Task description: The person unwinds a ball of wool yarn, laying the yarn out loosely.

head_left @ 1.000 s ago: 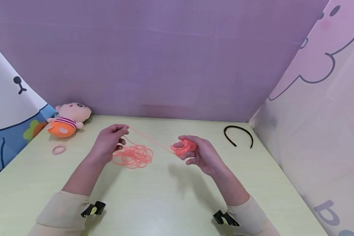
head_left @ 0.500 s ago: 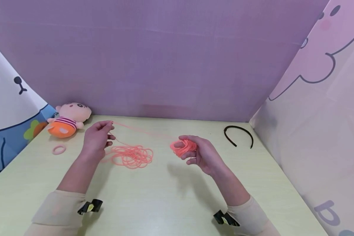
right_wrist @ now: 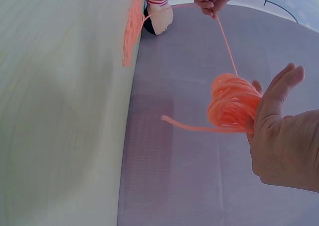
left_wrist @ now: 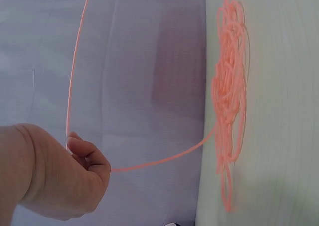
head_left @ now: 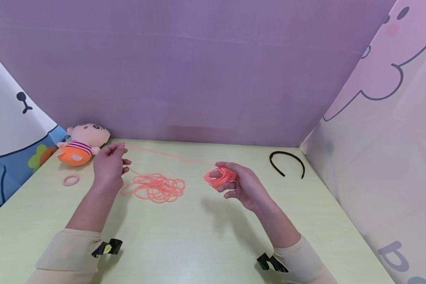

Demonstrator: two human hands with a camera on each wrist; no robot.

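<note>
My left hand (head_left: 108,165) pinches a strand of coral-pink yarn (head_left: 167,155) between thumb and fingertip, up at the left near the doll. From there the strand runs taut across to a wound bundle of the same yarn (right_wrist: 232,102), which my right hand (head_left: 246,185) holds with its fingers through and around the loops. A short loose tail (right_wrist: 187,126) sticks out from the bundle in the right wrist view. Below the left hand, another length drops to a loose, tangled pile of yarn (head_left: 159,188) on the table.
A plush doll (head_left: 82,145) in orange and striped clothes sits at the table's back left corner, with a pink ring (head_left: 71,180) in front of it. A black headband (head_left: 287,157) lies at the right. Purple cloth (head_left: 206,79) hangs behind the table.
My left hand has moved left and slightly away, drawing the strand longer and tighter and pulling yarn off the pile's left side. The right hand stays nearly in place with the bundle.
</note>
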